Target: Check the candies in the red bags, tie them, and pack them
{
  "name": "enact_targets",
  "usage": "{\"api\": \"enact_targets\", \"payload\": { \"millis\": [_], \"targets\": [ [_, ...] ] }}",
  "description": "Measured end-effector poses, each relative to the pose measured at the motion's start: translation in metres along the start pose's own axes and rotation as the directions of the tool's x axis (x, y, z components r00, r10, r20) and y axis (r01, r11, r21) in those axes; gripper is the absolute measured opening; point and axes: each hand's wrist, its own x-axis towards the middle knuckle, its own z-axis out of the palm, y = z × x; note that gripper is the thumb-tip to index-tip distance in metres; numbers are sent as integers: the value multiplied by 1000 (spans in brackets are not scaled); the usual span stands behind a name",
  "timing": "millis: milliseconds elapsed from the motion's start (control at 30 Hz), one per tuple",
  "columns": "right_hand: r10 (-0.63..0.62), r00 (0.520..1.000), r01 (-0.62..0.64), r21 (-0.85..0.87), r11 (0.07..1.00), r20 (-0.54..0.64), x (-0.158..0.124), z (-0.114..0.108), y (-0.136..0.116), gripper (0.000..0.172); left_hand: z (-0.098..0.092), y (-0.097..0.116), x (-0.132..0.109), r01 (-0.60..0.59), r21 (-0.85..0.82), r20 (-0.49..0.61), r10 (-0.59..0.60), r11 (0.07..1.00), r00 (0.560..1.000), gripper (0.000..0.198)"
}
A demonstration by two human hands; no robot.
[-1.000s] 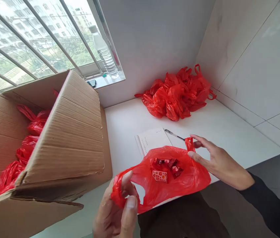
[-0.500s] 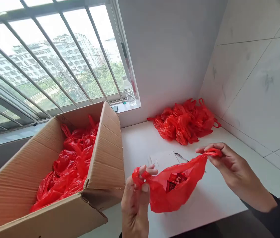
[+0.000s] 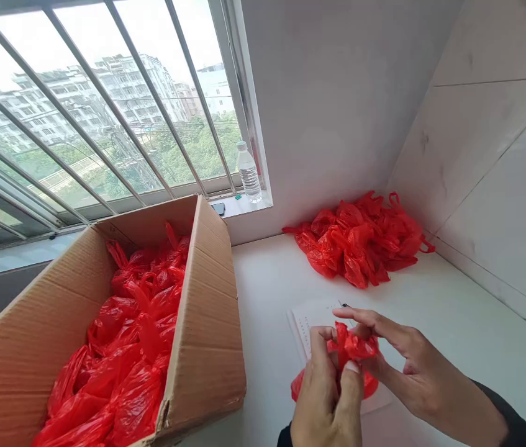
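Count: two hands, one red bag between them, one cardboard box, one notebook, one pen, one bottle, one dark flat object. Red bags in the box: many, overlapping, not countable. Loose bags: one heap, number unclear.

Red bag (image 3: 359,346): thin plastic, part see-through, lightly glossy. Top bunched into small upright loops; lower body bulges out either side of the fingers. Knotted or merely twisted, can't tell. Sits between 4 and 5 o'clock in the view, over the near worktop (image 3: 263,279); contact beneath hidden.

Hands close together. Left hand (image 3: 328,406), at the bag's 7 o'clock, clamped on the bunched neck, thumb in front. Right hand (image 3: 414,369), at 3 o'clock, up against the loops, forefinger extended; grip unclear.

From the bag: notebook (image 3: 313,312) at 10, pen (image 3: 344,305) at 12, mostly covered; heap of bags (image 3: 360,242) at 12, farther off. Cardboard box (image 3: 209,329) toward 9, standing open, bags in the box (image 3: 127,347). Bottle (image 3: 248,175) at 11 on the sill (image 3: 240,208), dark flat object (image 3: 218,208) near it.
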Motion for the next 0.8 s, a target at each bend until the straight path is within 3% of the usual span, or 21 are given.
{"api": "enact_targets", "payload": {
  "millis": [167, 367, 433, 500, 600, 700, 800],
  "targets": [
    [-18, 1000, 18, 1, 1000, -11, 8, 11, 0, 19, -7, -11, -3, -41, 115, 45, 36, 993, 998, 43],
    [22, 995, -12, 107, 994, -102, 7, 11, 7, 18, -26, -3, 11, -16, -66, 116, 24, 998, 993, 39],
    [17, 985, -1, 90, 996, -169, 6, 12, 7, 16, -30, 0, 16, -6, -115, 79, 15, 993, 997, 39],
    [-35, 977, 49, 60, 997, -212, 5, 13, 4, 10, -27, 1, 15, -47, -79, 12, 48, 996, 999, 37],
    [-183, 961, 178, -42, 983, -208, 6, 17, -5, 4, -14, -5, 1, -119, 134, -87, 131, 984, 988, 25],
    [-260, 953, 233, -170, 957, -158, 7, 19, -12, 6, -2, -9, -12, -20, 299, -163, 72, 954, 984, 40],
    [-218, 971, 199, -179, 964, -94, 7, 16, -10, 9, -3, -4, -8, -19, 221, -14, 23, 975, 1000, 29]
  ]
}}
